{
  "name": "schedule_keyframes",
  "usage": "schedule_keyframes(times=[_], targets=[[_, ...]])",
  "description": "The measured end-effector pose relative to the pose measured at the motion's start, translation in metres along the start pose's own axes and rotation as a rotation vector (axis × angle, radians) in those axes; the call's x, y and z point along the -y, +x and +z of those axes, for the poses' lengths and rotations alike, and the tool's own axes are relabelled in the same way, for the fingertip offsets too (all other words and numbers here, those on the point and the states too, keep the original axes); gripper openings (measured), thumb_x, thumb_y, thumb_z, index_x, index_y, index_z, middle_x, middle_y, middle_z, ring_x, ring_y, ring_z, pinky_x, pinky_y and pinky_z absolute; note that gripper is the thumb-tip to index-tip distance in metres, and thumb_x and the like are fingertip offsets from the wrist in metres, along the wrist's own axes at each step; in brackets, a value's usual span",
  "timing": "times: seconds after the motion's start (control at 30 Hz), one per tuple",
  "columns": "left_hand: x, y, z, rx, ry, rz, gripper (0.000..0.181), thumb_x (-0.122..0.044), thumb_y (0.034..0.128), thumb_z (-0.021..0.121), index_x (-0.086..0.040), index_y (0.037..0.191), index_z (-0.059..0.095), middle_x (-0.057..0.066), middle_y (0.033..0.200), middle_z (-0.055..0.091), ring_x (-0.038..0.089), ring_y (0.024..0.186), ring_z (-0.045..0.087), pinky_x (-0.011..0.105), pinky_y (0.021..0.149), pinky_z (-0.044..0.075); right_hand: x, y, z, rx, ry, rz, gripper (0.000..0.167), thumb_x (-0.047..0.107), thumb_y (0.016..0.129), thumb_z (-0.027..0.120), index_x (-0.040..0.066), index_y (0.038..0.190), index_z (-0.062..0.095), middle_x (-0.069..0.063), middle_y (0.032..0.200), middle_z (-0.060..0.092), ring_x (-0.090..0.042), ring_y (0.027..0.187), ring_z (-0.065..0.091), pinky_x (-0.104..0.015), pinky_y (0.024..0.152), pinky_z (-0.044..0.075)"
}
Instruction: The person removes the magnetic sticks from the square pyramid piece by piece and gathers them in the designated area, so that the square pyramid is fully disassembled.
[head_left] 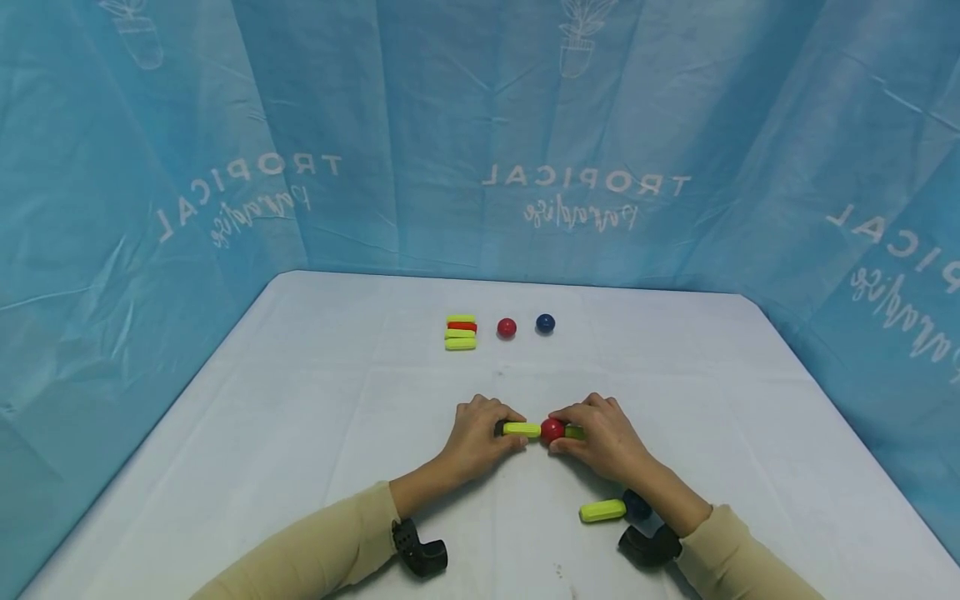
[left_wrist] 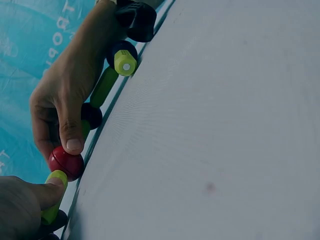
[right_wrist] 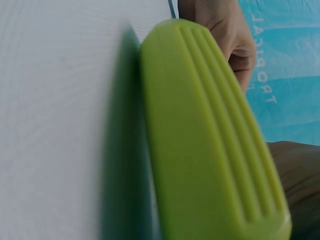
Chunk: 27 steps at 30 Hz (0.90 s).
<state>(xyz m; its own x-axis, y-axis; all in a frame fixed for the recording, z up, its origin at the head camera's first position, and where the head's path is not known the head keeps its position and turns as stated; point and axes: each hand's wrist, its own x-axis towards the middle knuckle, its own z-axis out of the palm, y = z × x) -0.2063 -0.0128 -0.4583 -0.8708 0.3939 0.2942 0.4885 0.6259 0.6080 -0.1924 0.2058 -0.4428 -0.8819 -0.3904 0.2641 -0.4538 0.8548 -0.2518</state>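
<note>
In the head view, my left hand (head_left: pixel 480 437) pinches a yellow-green rod (head_left: pixel 522 429) that has a dark ball (head_left: pixel 499 428) at its left end. The rod's right end meets a red ball (head_left: pixel 552 430), gripped between the thumb and fingers of my right hand (head_left: pixel 607 437). Another yellow-green rod (head_left: pixel 574 432) leaves the red ball's right side, partly hidden under that hand. The left wrist view shows this line running on through a dark ball (left_wrist: pixel 91 116) and a green rod (left_wrist: pixel 104 86) to a further dark ball (left_wrist: pixel 112 49). A rod (head_left: pixel 602 511) sticks out leftward there, beneath my right wrist.
Farther back on the white table (head_left: pixel 360 325) lie several stacked rods, yellow-green (head_left: pixel 461 343) and one red (head_left: pixel 462 327). Beside them sit a loose red ball (head_left: pixel 507 328) and a dark blue ball (head_left: pixel 545 323). A blue curtain (head_left: pixel 450 108) hangs behind the table.
</note>
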Motion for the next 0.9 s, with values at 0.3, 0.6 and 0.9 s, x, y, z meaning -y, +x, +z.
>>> schedule_keyframes(times=[0.3,0.6,0.9], targets=[[0.002,0.002,0.0,0.021,-0.034,0.007,0.018,-0.026,0.0791,0.075,-0.017,0.094,0.072,-0.004,0.088,0.068,0.01,0.083,0.049,0.034,0.082,0.032,0.0,-0.002,0.0,-0.014,-0.008,-0.011,0.042,0.04,0.072,0.078,0.018,0.107,0.071,0.005,0.096,0.072,-0.008,0.082,0.047,-0.03,0.076,0.036],[0.026,0.011,-0.031,-0.031,-0.139,-0.133,0.02,-0.021,0.0811,0.073,-0.015,0.1,0.072,-0.002,0.095,0.069,0.016,0.086,0.051,0.027,0.076,0.039,0.001,-0.002,-0.003,0.013,-0.002,0.006,0.043,0.04,0.074,0.077,0.018,0.11,0.07,0.005,0.097,0.071,-0.009,0.085,0.046,-0.031,0.079,0.036],[0.1,0.058,-0.09,-0.176,-0.042,-0.309,0.03,-0.025,0.0886,0.065,-0.012,0.116,0.066,0.01,0.114,0.063,0.027,0.109,0.048,0.049,0.097,0.031,0.003,0.0,0.0,-0.012,0.025,-0.015,0.043,0.038,0.071,0.079,0.017,0.108,0.071,0.006,0.096,0.072,-0.008,0.083,0.046,-0.031,0.078,0.035]])
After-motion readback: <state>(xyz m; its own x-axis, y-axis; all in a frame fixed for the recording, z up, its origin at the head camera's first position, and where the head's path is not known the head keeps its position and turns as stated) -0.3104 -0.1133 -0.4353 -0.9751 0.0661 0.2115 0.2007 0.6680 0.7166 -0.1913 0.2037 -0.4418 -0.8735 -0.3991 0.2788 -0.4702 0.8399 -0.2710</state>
